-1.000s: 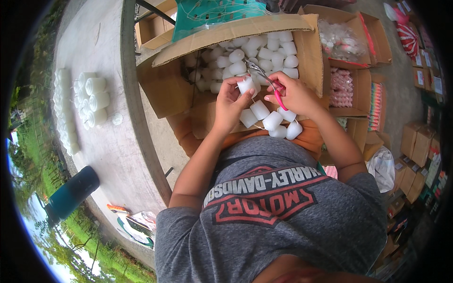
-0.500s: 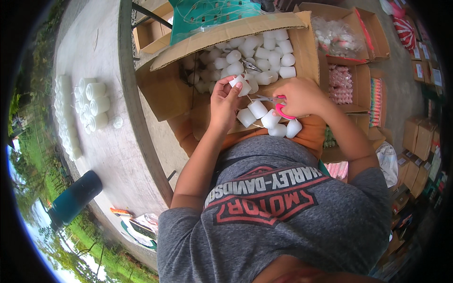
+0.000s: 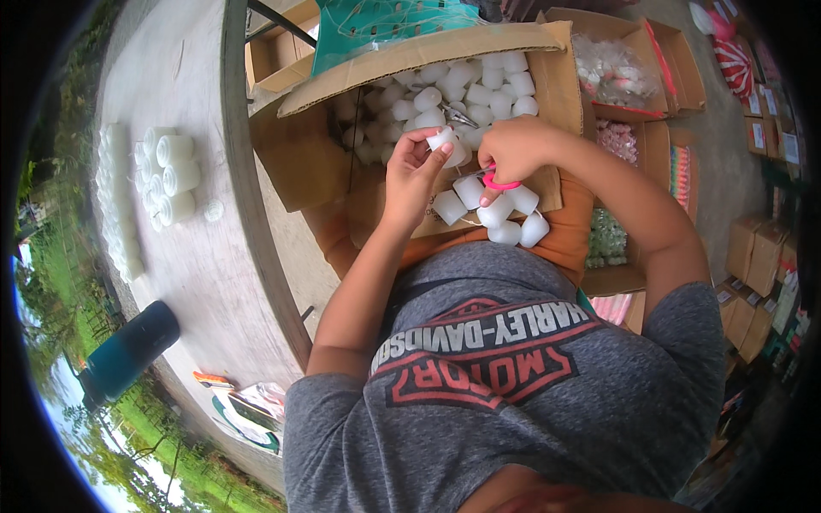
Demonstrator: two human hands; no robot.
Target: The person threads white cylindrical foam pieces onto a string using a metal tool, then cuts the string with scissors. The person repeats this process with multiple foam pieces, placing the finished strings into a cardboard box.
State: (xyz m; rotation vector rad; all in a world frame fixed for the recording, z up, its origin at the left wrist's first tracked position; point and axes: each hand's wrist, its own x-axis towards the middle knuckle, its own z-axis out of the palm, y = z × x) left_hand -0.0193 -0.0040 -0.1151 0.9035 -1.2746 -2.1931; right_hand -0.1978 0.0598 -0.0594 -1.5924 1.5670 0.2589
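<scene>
My left hand (image 3: 414,178) pinches a small white candle (image 3: 441,138) between thumb and fingers, above the near edge of an open cardboard box (image 3: 500,36). My right hand (image 3: 516,154) is closed around pink-handled scissors (image 3: 505,183). Their blades point left, close to the thin wick under the held candle; the fingers partly hide them, and whether they touch the wick I cannot tell. Several loose white candles (image 3: 495,213) lie at my lap just below the scissors. Many more white candles (image 3: 479,94) fill the box, with a metal tool (image 3: 462,117) lying among them.
On the left, a long pale table (image 3: 235,265) carries groups of white candles (image 3: 177,175) and a dark teal bottle (image 3: 132,346). To the right stand open cardboard boxes with wrapped goods (image 3: 611,73). A teal crate or chair (image 3: 389,26) is behind the box.
My right hand and the scissors have moved left and slightly up, nearer the held candle. My left hand has shifted slightly, tilting the candle up. One lap candle sits a little further right.
</scene>
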